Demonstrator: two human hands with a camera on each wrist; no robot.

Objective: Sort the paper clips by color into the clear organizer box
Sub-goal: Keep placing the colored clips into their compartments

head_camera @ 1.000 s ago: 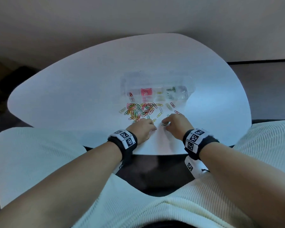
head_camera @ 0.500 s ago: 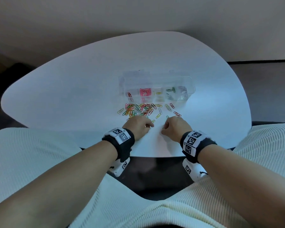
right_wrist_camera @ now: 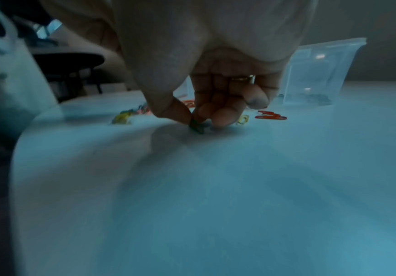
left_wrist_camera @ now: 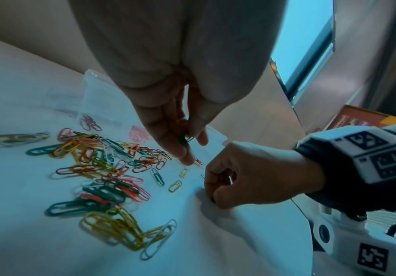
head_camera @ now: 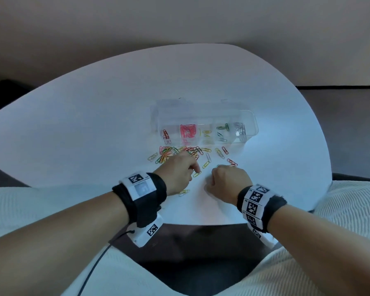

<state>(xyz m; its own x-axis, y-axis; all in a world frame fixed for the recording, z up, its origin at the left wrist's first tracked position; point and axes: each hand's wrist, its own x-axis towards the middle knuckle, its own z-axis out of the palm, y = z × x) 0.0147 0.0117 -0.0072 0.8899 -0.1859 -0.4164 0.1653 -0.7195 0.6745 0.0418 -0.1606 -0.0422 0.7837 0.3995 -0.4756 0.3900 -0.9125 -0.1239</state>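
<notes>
Between both hands (head_camera: 179, 171) (head_camera: 229, 180), each pinching a green clip (left_wrist_camera: 184, 139) (right_wrist_camera: 197, 126), and organizer box (head_camera: 250, 122), loose clips (head_camera: 179, 152) crowd the table (head_camera: 94, 135).

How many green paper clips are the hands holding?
2. One green wire paper clip in the left hand; a second green clip pinched by the right hand at the white table. Palms may hide more.

The person is wearing ribbed cream trousers (head_camera: 340, 210) and going bare-armed. Each wrist is carrying a black fabric band (head_camera: 150, 195) with white blocks (head_camera: 255, 198) printed in black square codes. A white camera unit (head_camera: 146, 232) is hanging under the left wrist, trailing a thin black cable (head_camera: 98, 259). A gold ring (right_wrist_camera: 243, 78) is showing on the right hand (head_camera: 229, 180).
</notes>
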